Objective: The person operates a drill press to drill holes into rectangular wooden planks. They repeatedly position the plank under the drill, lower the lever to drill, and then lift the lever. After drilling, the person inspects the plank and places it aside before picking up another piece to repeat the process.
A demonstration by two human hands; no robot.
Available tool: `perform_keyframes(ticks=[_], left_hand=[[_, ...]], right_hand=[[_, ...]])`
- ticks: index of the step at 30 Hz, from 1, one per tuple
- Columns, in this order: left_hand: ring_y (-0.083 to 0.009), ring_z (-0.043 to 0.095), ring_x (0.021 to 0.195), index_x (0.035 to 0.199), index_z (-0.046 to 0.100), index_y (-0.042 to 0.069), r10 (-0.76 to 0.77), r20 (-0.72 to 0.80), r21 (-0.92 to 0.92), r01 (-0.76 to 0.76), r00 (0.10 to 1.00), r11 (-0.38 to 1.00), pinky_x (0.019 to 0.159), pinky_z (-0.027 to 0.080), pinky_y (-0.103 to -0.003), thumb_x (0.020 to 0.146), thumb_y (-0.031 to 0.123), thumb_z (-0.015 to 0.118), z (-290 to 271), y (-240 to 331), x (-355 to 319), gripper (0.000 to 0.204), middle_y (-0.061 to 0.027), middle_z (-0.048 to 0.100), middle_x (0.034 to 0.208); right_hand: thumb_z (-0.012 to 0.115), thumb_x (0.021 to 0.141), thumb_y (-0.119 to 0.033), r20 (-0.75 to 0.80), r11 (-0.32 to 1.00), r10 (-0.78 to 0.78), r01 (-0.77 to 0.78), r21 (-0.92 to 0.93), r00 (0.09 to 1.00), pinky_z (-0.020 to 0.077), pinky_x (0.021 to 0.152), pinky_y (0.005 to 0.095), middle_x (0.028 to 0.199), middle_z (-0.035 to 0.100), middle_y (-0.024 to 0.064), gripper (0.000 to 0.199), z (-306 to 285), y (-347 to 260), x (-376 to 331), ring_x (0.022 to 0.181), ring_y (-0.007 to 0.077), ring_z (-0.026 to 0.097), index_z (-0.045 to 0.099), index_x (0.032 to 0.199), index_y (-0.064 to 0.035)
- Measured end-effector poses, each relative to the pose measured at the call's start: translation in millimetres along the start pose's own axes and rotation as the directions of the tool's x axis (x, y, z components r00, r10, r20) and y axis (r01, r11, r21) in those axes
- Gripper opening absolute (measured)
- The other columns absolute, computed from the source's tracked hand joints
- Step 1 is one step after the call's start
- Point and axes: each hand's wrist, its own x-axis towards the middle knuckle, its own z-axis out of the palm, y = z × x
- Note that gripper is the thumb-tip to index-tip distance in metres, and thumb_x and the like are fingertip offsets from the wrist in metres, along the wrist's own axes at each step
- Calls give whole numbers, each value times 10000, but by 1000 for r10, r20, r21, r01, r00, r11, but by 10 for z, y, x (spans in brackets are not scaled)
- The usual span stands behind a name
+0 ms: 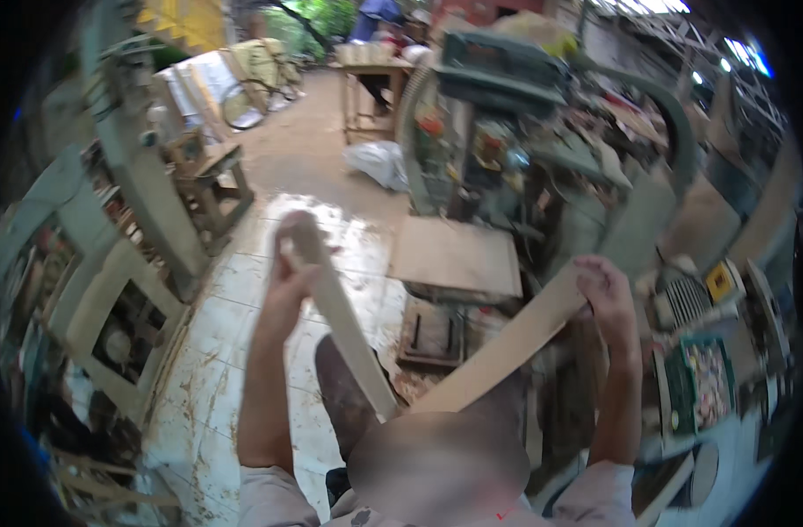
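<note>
My left hand (293,279) is closed around the upper end of a narrow wooden slat (353,338), which slants down toward my body. In my right hand (610,303) is the upper end of a wider, pale wooden board (507,350). The lower ends of the two pieces come close together in front of my torso, forming a V. Whether they touch there I cannot tell. Both hands are slightly blurred, and part of each hand's fingers is hidden behind the wood.
Ahead stands a green machine (498,75) with a flat wooden work surface (458,255). A green crate (682,386) of small pieces sits at the right. Machine frames (120,299) line the left. Sawdust marks the tiled floor (212,395). A person is near the far wooden table (372,68).
</note>
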Motion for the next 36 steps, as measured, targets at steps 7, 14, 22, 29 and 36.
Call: perform_keyframes(ticks=[7, 14, 22, 29, 36], left_hand=[[-405, 500, 1226, 1518, 169, 168, -3, -129, 32, 7, 992, 999, 968, 478, -521, 817, 181, 619, -333, 92, -267, 833, -198, 395, 1409], [-454, 325, 1359, 1527, 114, 205, -26, -61, -24, 25, 998, 999, 1070, 339, -609, 852, 218, 598, -187, 50, -164, 831, -264, 279, 1492], [-430, 361, 1347, 1517, 149, 133, -11, -17, 62, 12, 1000, 998, 1079, 371, -539, 881, 202, 525, 219, 89, -176, 742, -242, 338, 1460], [-417, 399, 1325, 1513, 165, 134, 18, 46, 155, -25, 999, 988, 1055, 403, -513, 885, 192, 525, 409, 203, -204, 726, -222, 358, 1452], [-415, 364, 1349, 1520, 141, 179, -19, 40, 126, 14, 999, 992, 1067, 369, -555, 881, 210, 528, 437, 163, -168, 748, -202, 309, 1487]], right_hand=[[516, 907, -42, -546, 998, 46, -22, 52, 836, 571, 590, 239, 1043, 631, 50, 394, -816, 191, -968, 830, 96, 629, 508, 1300, -57], [537, 935, -86, -726, 970, 243, -167, 177, 643, 589, 676, 295, 1091, 633, 78, 422, -1064, 1133, -2097, 900, 158, 657, 444, 1345, -55], [549, 955, -109, -849, 923, 373, -62, 379, 375, 569, 776, 400, 1249, 515, 107, 380, -265, 2653, -3091, 1038, 234, 596, 396, 1302, -91], [515, 968, -91, -828, 843, 530, -16, 537, 182, 560, 846, 467, 1285, 454, 96, 372, 153, 3361, -3511, 1159, 291, 513, 354, 1303, -107], [563, 956, -105, -760, 761, 630, 67, 645, 158, 583, 827, 453, 1338, 375, 104, 388, 283, 3644, -3821, 1148, 289, 517, 350, 1280, -106]])
